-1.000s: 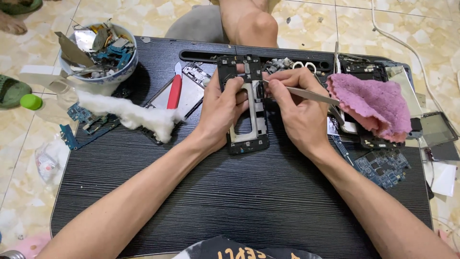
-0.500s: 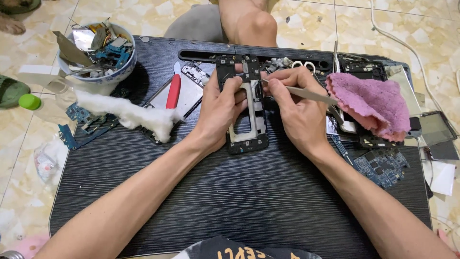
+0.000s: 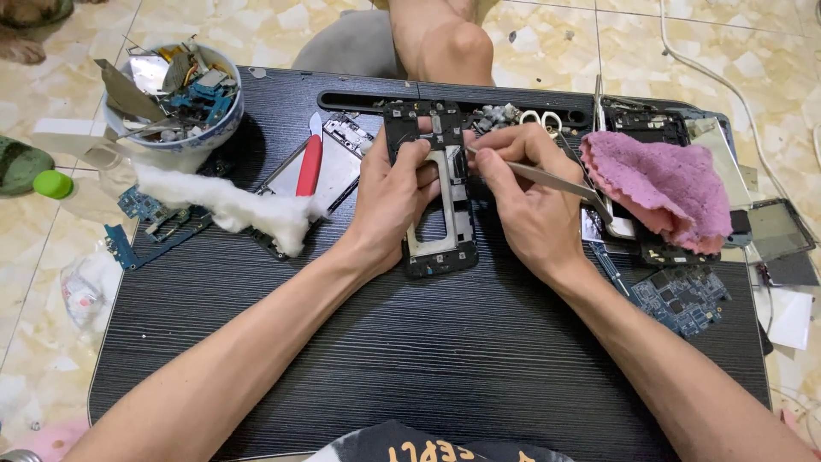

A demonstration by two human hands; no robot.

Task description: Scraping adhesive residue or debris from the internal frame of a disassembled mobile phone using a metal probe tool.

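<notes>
An opened black phone frame lies on the dark low table, its upper part under my fingers. My left hand presses on the frame's left side and holds it down. My right hand grips metal tweezers, whose tips point left into the frame's upper middle. The two hands nearly touch above the frame.
A white bowl of circuit scraps stands at the back left, with white cotton wadding and a red-handled tool beside it. A pink cloth covers parts at the right, near a blue circuit board and scissors. A bare knee rests beyond the table.
Both hands stay on the phone frame. The tweezers' tips have shifted only slightly at the frame's upper middle.
</notes>
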